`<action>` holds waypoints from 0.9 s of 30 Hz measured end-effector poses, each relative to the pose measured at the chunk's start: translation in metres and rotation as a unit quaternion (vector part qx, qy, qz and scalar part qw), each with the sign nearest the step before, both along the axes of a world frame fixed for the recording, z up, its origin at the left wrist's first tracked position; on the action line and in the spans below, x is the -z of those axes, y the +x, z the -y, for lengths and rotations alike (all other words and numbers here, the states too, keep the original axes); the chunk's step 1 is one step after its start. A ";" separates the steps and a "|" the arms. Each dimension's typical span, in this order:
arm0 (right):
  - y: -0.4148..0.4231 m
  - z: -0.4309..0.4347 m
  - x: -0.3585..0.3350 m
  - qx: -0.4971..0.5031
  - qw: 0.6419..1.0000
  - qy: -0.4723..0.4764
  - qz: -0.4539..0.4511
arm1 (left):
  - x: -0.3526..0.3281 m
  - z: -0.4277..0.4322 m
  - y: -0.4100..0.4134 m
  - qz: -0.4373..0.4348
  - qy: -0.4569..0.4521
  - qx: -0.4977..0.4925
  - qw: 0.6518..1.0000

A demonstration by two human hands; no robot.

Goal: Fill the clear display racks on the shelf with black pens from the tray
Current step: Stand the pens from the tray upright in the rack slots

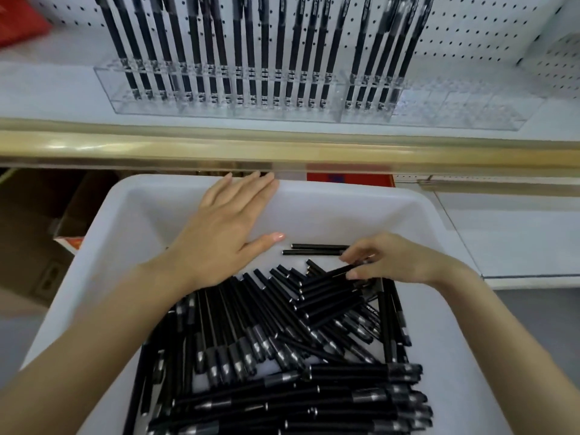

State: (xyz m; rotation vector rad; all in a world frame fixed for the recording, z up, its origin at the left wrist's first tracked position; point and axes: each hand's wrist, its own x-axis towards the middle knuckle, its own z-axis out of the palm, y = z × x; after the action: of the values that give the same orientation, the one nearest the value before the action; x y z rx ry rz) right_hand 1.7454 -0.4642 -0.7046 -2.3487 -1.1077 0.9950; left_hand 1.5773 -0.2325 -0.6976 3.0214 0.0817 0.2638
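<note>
A white tray [131,221] in front of me holds a heap of several black pens [282,356]. My left hand [226,227] lies flat with straight fingers over the tray's far side, fingertips at its rim. My right hand [392,259] pinches one black pen [329,273] at the top of the heap. Two more pens [314,249] lie apart just beyond it. On the shelf above, a clear rack [219,102] stands full of upright black pens. A second clear rack [455,108] to its right holds several pens only at its left end.
A gold shelf edge [282,149] runs across between tray and racks. White pegboard [470,36] backs the shelf. Cardboard boxes [47,230] sit low at the left, a red item [18,23] at the top left, a lower white shelf [518,240] at the right.
</note>
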 end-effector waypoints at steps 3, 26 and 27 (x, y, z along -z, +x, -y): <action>0.003 -0.006 0.002 -0.024 0.999 -0.027 0.009 | 0.003 0.000 -0.002 0.008 -0.006 0.000 1.000; -0.016 -0.025 0.007 -0.035 0.998 0.053 0.011 | 0.002 0.006 -0.006 0.048 -0.039 -0.003 0.998; -0.019 -0.027 0.004 -0.024 0.997 0.079 0.000 | 0.001 0.006 -0.006 0.064 -0.065 0.000 0.996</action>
State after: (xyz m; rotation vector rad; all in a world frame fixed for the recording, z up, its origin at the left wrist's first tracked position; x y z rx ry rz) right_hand 1.7266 -0.4372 -0.7082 -2.2069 -1.2004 0.8903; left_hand 1.5714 -0.2390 -0.6988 2.8679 0.0834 0.4327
